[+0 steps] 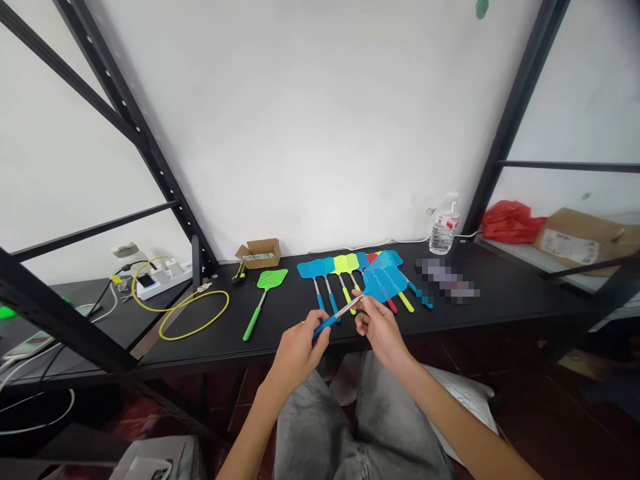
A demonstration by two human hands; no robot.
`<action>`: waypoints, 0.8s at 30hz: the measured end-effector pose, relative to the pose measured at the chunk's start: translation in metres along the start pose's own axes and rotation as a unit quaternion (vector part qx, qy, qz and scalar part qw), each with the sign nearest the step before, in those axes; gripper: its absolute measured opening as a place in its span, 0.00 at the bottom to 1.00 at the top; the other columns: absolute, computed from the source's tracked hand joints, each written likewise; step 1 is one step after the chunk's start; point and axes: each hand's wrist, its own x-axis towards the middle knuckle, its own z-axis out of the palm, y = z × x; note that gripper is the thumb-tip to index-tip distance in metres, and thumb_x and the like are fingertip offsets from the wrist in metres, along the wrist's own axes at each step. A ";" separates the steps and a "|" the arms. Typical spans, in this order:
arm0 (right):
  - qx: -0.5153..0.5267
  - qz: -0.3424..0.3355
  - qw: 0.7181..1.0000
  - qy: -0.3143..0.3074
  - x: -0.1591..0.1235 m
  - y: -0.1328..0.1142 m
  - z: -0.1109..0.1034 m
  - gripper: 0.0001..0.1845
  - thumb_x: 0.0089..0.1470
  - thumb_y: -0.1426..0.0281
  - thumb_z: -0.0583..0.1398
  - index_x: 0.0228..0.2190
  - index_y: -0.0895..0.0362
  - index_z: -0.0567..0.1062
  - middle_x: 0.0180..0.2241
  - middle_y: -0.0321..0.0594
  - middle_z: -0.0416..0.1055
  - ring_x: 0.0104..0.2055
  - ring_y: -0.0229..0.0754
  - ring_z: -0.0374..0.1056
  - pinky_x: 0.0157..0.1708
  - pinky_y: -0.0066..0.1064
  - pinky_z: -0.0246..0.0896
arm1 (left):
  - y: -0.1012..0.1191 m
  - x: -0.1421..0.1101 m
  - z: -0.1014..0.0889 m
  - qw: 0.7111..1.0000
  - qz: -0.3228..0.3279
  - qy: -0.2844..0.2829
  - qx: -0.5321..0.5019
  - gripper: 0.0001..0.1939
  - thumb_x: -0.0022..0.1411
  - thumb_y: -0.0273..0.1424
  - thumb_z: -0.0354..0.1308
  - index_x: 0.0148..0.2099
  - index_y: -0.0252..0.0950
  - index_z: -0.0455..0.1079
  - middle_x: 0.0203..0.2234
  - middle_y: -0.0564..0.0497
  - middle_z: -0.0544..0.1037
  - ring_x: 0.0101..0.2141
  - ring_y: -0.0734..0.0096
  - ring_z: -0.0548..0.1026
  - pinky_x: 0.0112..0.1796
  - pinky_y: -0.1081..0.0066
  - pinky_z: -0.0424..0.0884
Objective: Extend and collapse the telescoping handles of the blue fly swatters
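Legs (320, 433) below left hand (297, 348), clamped on blue swatter (384, 283) by handle; right hand (384, 332) pinches its neck, likely steadying it. Swatter row (345, 264) just beyond hands, handles nearest, probably for easy grasping; green swatter (271, 279) apart, leftward.

Plain white wall (300, 133), bearing a few green marks (481, 8), rises behind a long black tabletop (210, 343). Black metal uprights, the left one (120, 100) perforated, the right one (513, 120), frame the bay; a left crossbar (95, 230) and a right crossbar (570, 165) extend outward. Soft light brightens the wall; the dark reddish floor (525, 413) lies in shadow.
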 end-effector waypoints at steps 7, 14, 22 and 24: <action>0.039 0.017 0.999 0.033 0.000 0.007 0.001 0.19 0.50 0.51 0.65 0.35 0.53 0.77 0.28 0.37 0.66 0.24 0.36 0.60 0.20 0.29 0.53 | -0.005 0.000 0.012 0.998 0.018 -0.005 0.052 0.17 0.70 0.36 0.40 0.52 0.43 0.67 0.27 0.53 0.75 0.29 0.68 0.74 0.30 0.72 0.61; -0.065 -0.005 0.997 -0.040 -0.014 0.018 0.010 0.19 0.52 0.53 0.64 0.34 0.57 0.80 0.20 0.34 0.63 0.22 0.34 0.57 0.22 0.28 0.51 | 0.006 0.000 0.030 0.997 0.021 0.009 0.077 0.16 0.71 0.41 0.43 0.53 0.43 0.65 0.28 0.53 0.77 0.30 0.66 0.75 0.30 0.71 0.59; -0.107 -0.027 0.993 -0.049 -0.022 0.016 0.017 0.19 0.52 0.54 0.64 0.28 0.58 0.81 0.21 0.38 0.68 0.23 0.35 0.60 0.22 0.28 0.54 | 0.005 -0.003 0.030 0.986 0.017 0.019 0.162 0.22 0.73 0.43 0.36 0.40 0.43 0.70 0.27 0.52 0.79 0.27 0.67 0.74 0.29 0.69 0.55; -0.107 -0.028 0.993 -0.051 -0.020 0.017 0.016 0.19 0.52 0.54 0.63 0.28 0.58 0.80 0.21 0.38 0.68 0.23 0.35 0.60 0.22 0.28 0.54 | 0.005 -0.003 0.029 0.985 0.015 0.014 0.173 0.22 0.73 0.43 0.36 0.41 0.43 0.70 0.26 0.52 0.78 0.27 0.67 0.74 0.28 0.69 0.53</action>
